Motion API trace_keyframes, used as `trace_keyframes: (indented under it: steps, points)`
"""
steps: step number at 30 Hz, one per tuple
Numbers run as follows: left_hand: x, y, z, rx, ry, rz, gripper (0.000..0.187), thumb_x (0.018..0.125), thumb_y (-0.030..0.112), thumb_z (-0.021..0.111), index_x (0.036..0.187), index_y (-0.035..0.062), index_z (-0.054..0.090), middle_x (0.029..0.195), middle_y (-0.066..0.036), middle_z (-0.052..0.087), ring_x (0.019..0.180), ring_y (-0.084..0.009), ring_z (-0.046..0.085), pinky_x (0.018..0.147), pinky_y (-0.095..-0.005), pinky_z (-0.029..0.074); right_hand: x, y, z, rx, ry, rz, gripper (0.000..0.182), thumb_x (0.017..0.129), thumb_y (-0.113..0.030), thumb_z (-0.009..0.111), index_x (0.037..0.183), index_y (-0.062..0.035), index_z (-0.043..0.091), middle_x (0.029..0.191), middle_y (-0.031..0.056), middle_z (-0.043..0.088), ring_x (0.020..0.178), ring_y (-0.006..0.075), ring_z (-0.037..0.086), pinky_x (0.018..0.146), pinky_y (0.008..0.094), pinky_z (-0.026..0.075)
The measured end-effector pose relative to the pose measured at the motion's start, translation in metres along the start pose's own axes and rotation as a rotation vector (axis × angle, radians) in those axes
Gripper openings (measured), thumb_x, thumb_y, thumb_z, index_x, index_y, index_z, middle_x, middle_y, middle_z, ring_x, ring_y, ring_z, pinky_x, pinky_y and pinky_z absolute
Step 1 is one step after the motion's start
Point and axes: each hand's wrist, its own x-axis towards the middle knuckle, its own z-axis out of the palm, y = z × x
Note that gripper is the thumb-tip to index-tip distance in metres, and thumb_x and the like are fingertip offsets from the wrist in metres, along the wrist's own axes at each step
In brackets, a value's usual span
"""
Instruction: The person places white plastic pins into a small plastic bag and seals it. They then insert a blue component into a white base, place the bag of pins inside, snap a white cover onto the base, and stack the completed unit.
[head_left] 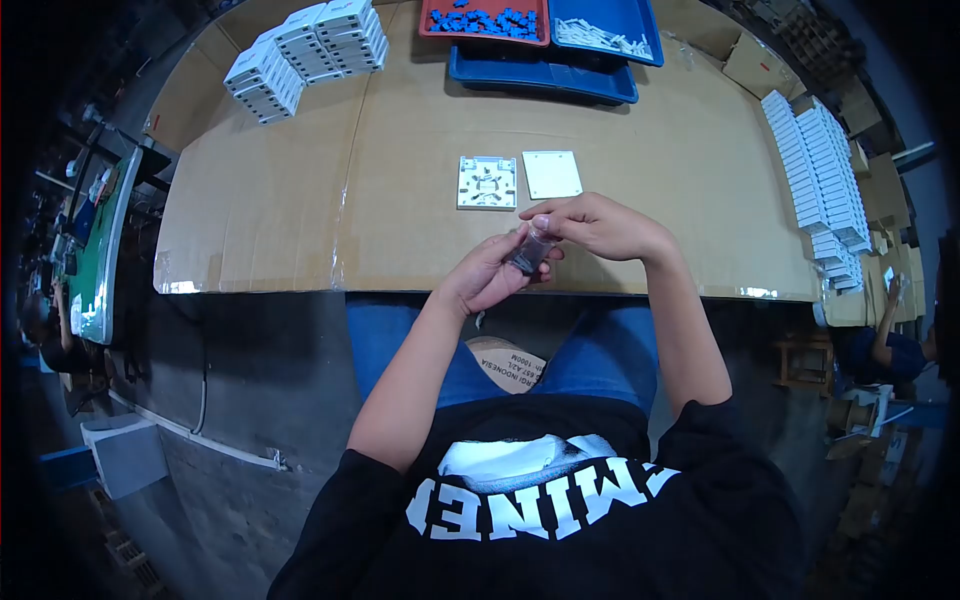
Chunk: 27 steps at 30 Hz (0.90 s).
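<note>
My left hand point(492, 270) is wrapped round a small clear plastic bag point(529, 255) with dark contents too small to make out. The fingertips of my right hand point(596, 226) pinch the bag's upper end. Both hands are over the table's near edge. Just beyond them lies an open white square box point(486, 183) with small fittings inside. To its right, close to my right fingers, a flat white cover point(552, 175) rests on the cardboard surface.
White boxes stand stacked at the back left point(300, 55) and along the right edge point(822, 180). At the back are a red tray point(432, 30) of blue parts, a blue tray point(655, 50) of white parts and another blue tray point(540, 82). Other people sit at both sides.
</note>
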Motion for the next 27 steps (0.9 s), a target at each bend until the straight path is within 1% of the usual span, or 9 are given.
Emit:
trace_keyframes:
  steps: [2,5,12,15,17,19,23,24,27]
  points:
    - [-0.002,-0.002,-0.003,0.012,-0.002,0.002,0.043,0.11,0.039,0.052,0.136,0.005,0.055,0.114,-0.013,0.065,0.099,-0.0212,0.063,0.098,-0.0399,0.052,0.003,-0.005,0.009,0.016,-0.059,0.141,0.04,0.111,-0.03,0.052,0.127,0.002,0.07,0.131,0.0148,0.071,0.096,0.0168,0.066,0.09,0.0349,0.054]
    - [-0.002,-0.006,-0.013,0.097,0.081,0.021,0.045,0.109,0.038,0.053,0.14,0.0053,0.053,0.117,-0.014,0.066,0.1,-0.0222,0.063,0.098,-0.0406,0.052,0.009,-0.009,0.019,-0.019,-0.162,0.188,0.045,0.112,-0.033,0.048,0.129,0.003,0.069,0.135,0.0146,0.069,0.095,0.0171,0.065,0.089,0.034,0.054]
    - [-0.001,-0.001,-0.002,0.024,0.014,0.015,0.046,0.106,0.038,0.061,0.137,0.0042,0.056,0.114,-0.012,0.066,0.102,-0.0217,0.064,0.1,-0.0427,0.054,0.006,-0.001,0.009,0.014,-0.045,0.144,0.051,0.113,-0.039,0.044,0.126,0.0028,0.07,0.14,0.0159,0.066,0.098,0.0177,0.066,0.09,0.0344,0.055]
    - [-0.004,-0.003,-0.002,0.066,0.06,0.008,0.042,0.106,0.034,0.061,0.134,0.0029,0.058,0.113,-0.01,0.065,0.1,-0.0202,0.064,0.098,-0.04,0.055,0.006,0.016,0.018,0.03,-0.1,0.052,0.052,0.113,-0.04,0.045,0.125,0.0033,0.069,0.14,0.0155,0.066,0.098,0.0173,0.066,0.09,0.0336,0.055]
    - [-0.002,-0.004,-0.008,0.115,0.089,0.0,0.039,0.106,0.031,0.061,0.132,0.0026,0.059,0.112,-0.009,0.065,0.099,-0.0194,0.064,0.097,-0.0377,0.055,0.005,-0.005,0.021,0.083,-0.19,0.212,0.05,0.112,-0.038,0.047,0.134,0.0039,0.063,0.139,0.0171,0.066,0.11,0.0203,0.067,0.099,0.035,0.052]
    - [0.0,-0.008,-0.014,0.204,0.104,-0.009,0.037,0.106,0.031,0.062,0.131,0.0043,0.061,0.11,-0.008,0.065,0.097,-0.0185,0.065,0.097,-0.0378,0.056,0.004,0.002,0.019,-0.048,-0.154,0.088,0.048,0.112,-0.037,0.048,0.135,0.0026,0.064,0.138,0.0156,0.067,0.115,0.0202,0.066,0.102,0.0352,0.05]
    - [0.001,-0.001,0.004,0.111,0.072,0.015,0.039,0.108,0.034,0.057,0.129,0.0011,0.062,0.111,-0.008,0.067,0.097,-0.0192,0.064,0.095,-0.0364,0.055,-0.001,0.005,0.003,0.046,-0.121,0.115,0.046,0.112,-0.035,0.05,0.135,0.0011,0.066,0.139,0.0141,0.067,0.116,0.0192,0.065,0.103,0.0347,0.05]
    - [0.001,-0.002,0.0,0.096,0.074,-0.008,0.051,0.11,0.041,0.051,0.139,-0.0007,0.055,0.111,-0.01,0.066,0.094,-0.0187,0.063,0.094,-0.0395,0.053,-0.001,0.012,-0.008,0.071,-0.087,0.083,0.045,0.111,-0.034,0.052,0.135,0.0004,0.066,0.138,0.0137,0.068,0.116,0.0197,0.066,0.103,0.0349,0.05]
    - [0.002,0.0,-0.001,0.009,0.028,-0.05,0.058,0.111,0.043,0.046,0.145,-0.0038,0.049,0.113,-0.011,0.066,0.094,-0.0188,0.063,0.093,-0.0394,0.053,0.008,0.036,-0.05,0.032,0.05,0.062,0.043,0.109,-0.033,0.056,0.134,0.0003,0.067,0.131,0.0121,0.071,0.113,0.0191,0.067,0.102,0.0346,0.051]
